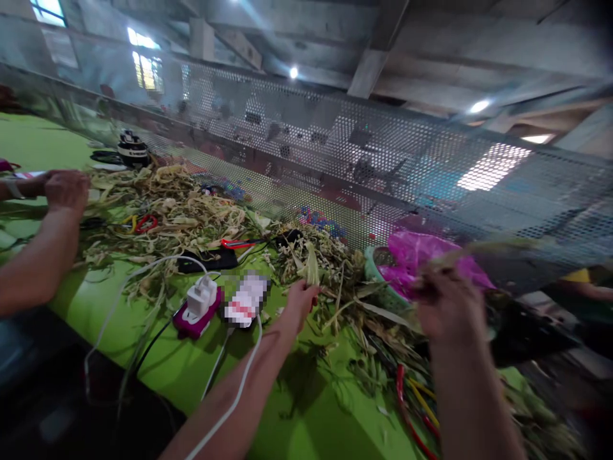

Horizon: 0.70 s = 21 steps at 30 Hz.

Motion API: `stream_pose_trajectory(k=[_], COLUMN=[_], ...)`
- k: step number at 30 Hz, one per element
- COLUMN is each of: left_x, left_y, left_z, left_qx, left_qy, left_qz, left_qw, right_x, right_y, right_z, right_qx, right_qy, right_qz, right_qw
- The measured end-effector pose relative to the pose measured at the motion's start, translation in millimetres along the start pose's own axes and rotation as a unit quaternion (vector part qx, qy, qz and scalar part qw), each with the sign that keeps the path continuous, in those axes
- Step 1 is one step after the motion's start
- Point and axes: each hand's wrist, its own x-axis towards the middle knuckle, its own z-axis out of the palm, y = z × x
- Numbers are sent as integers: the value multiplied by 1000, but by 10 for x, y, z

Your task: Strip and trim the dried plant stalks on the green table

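Note:
My left hand point(302, 300) is closed on a pale green husk point(312, 267) that stands up from its fingers, at the edge of a heap of dried plant scraps point(335, 259). My right hand point(447, 291), blurred by motion, is raised beside a pink plastic bag point(421, 249) in a green basket point(376, 265). Its fingers look curled near a thin pale strip, but what they grip is unclear. A white cable crosses my left forearm. The phone point(246, 299) lies left of that forearm.
A purple power strip point(196, 313) holds a white plug. Red-handled pliers point(239, 243), scissors point(146, 223) and a black-and-white device point(133, 150) lie among scraps. Another person's hands point(67, 191) work at the left. Metal mesh point(306, 147) borders the green table point(335, 396). Red and yellow handles point(405, 396) lie at lower right.

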Motion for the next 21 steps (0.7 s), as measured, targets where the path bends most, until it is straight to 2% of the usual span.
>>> stream_pose_trajectory(k=[2, 3, 5, 6, 9, 14, 16, 21], left_x=[-19, -23, -22, -20, -18, -67, -112, -246], left_y=[11, 13, 12, 9, -15, -87, -105, -83], left_z=[-1, -5, -11, -10, 19, 153, 207, 265], left_qx=[5, 9, 16, 22, 47, 99, 121, 155], left_qy=[-5, -5, -4, -6, -33, -141, -187, -268], left_qz=[14, 23, 42, 48, 57, 83, 86, 100], left_qw=[1000, 1000, 999, 999, 997, 982, 971, 946], right_x=[-107, -144, -204, -235, -380, -734, -819, -835], right_y=[296, 428, 617, 666, 657, 523, 523, 537], right_z=[261, 328, 352, 328, 246, 309, 330, 218], right_qx=[-46, -78, -137, -191, -250, -98, -59, -35], right_qy=[-23, -35, -41, -42, -76, -169, -157, -41], right_qz=[31, 43, 43, 19, -15, 90, 106, 105], right_qw=[998, 995, 989, 981, 965, 977, 980, 993])
